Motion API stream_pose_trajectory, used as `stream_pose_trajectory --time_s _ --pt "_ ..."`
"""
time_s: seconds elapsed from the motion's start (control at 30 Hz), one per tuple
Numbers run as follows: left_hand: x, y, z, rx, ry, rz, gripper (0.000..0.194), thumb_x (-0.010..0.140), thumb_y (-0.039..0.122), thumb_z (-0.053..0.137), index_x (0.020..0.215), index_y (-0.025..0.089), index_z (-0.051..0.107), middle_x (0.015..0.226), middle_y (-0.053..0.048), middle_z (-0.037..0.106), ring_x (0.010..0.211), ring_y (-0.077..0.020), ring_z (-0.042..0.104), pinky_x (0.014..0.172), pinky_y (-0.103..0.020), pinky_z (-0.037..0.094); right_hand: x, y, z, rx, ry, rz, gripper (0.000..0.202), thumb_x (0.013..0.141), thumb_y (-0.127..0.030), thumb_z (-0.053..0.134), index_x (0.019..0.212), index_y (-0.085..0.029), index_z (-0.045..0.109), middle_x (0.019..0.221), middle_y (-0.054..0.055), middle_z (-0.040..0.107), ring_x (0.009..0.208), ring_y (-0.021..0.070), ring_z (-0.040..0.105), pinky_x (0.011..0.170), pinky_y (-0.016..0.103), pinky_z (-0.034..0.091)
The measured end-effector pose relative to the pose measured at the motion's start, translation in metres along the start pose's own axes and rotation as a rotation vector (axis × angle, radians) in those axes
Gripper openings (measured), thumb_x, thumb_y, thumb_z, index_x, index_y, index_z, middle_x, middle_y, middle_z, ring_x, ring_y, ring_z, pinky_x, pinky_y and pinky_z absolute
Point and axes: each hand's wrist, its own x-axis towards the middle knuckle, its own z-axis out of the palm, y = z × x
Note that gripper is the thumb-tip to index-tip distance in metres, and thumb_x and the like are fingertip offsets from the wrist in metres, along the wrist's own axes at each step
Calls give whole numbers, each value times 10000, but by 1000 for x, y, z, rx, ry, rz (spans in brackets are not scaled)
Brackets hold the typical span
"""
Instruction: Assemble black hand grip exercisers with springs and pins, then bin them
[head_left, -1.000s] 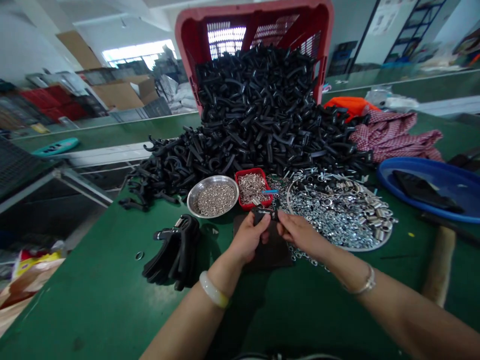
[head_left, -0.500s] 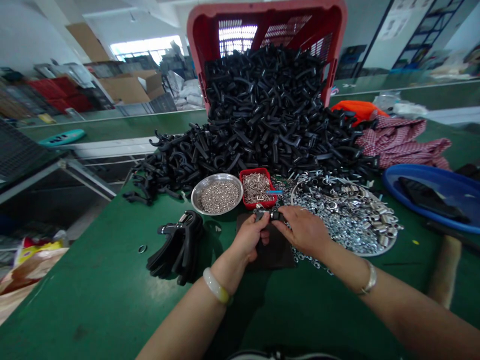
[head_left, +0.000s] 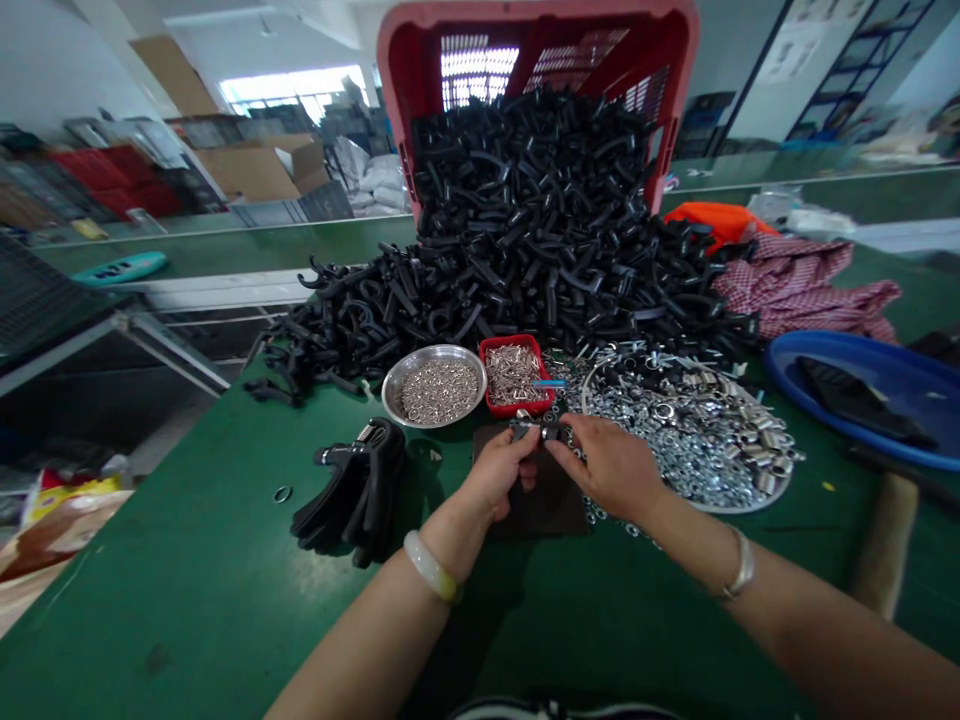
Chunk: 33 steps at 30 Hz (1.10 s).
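Note:
My left hand [head_left: 496,472] pinches a small black plastic part with metal bits [head_left: 551,432]; its exact kind is hidden by the fingers. At the part's right end, my right hand [head_left: 611,462] closes its thumb and fingertips on it. Both hands are over a dark flat plate [head_left: 547,510]. Just beyond stands a red tray [head_left: 517,408] of small metal pins. Left of that is a metal bowl [head_left: 391,400] of tiny metal pieces. A round tray [head_left: 739,508] heaped with rings, nuts and springs lies by my right hand.
Behind, a red crate [head_left: 390,90] spills a heap of curved black plastic parts [head_left: 525,230]. Several black handles with a spring [head_left: 360,490] lie at left, near a metal ring [head_left: 282,494]. At right are a blue tray [head_left: 795,345], a dark phone-like slab [head_left: 862,400] and a hammer [head_left: 889,540].
Both hands stay in nearly the same place with the black part between them. The part and the fingers on it have shifted only slightly.

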Motion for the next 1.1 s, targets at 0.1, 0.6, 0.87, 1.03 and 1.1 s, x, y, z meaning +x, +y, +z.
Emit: stream_pose_trajectory --time_s 0.1,0.6,0.87,1.03,1.1 --pt "1 0 0 195 25 69 426 608 483 679 815 159 493 618 45 486 407 -26 349 383 -166 255 -2 1 9 216 -129 110 650 845 -613 97 701 -166 547 587 71 539 535 163 495 510 280 357" --pt "10 24 -24 1416 -22 417 570 407 545 746 858 217 629 912 -94 610 922 -310 534 829 -362 372 21 31 8 -341 -230 -376 292 882 -297 409 1088 -167 570 974 99 609 945 207 536 796 331 424" --pt "5 25 -19 1865 -11 350 887 478 605 696 1221 168 485 1178 -180 493 1087 -369 410 888 -432 322 4 16 13 -431 -200 -169 273 854 -332 439 925 -158 637 911 114 585 868 224 563 725 312 436" --pt "36 66 -13 1773 190 343 353 741 528 529 865 223 656 955 -98 618 943 -278 542 825 -366 378 -9 50 -36 -432 -63 -68 479 865 -467 364 1159 -133 541 1018 144 586 880 248 568 723 359 445" --pt "60 78 -10 1826 335 265 272 809 388 491 910 195 653 979 -125 625 945 -283 556 806 -374 391 -21 75 -61 -474 -11 48 502 862 -484 354 1160 -130 550 1043 159 591 891 266 572 722 377 438"
